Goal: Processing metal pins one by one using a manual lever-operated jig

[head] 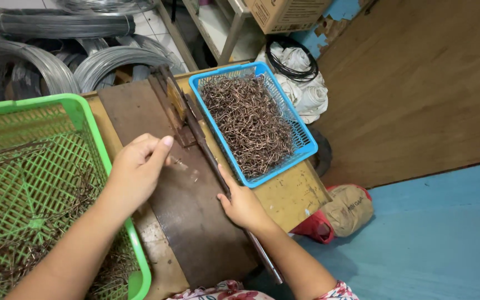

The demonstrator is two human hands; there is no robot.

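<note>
Head view: the left hand [137,166] rests on a dark board [195,222], fingers curled and pinched narrow near a small wire piece [178,161] lying on the board just below the jig [174,108]; whether the fingertips actually grip it I cannot tell. The right hand [243,204] is wrapped around the long lever [209,158], which runs from the jig at the board's top down past the wrist to the near edge of the table [293,194]. The wire piece sits between thumb and lever, close to the jig's foot.

Just right of the lever stands a blue basket [306,141] heaped with bent copper-coloured hooks [248,125]. On the left a green crate [84,116] holds loose straight wires [45,222] on its mesh floor. Coils of grey wire [56,50] lie beyond the board, and a sack [345,208] rests on the blue floor by the table.

By my judgement the step is bending a wire at the jig. To do it well, the piece should be seated fully against the jig's stop, the left fingertips kept clear of the lever's path, and the lever swung in one steady stroke, with the hand low on the handle for leverage
</note>
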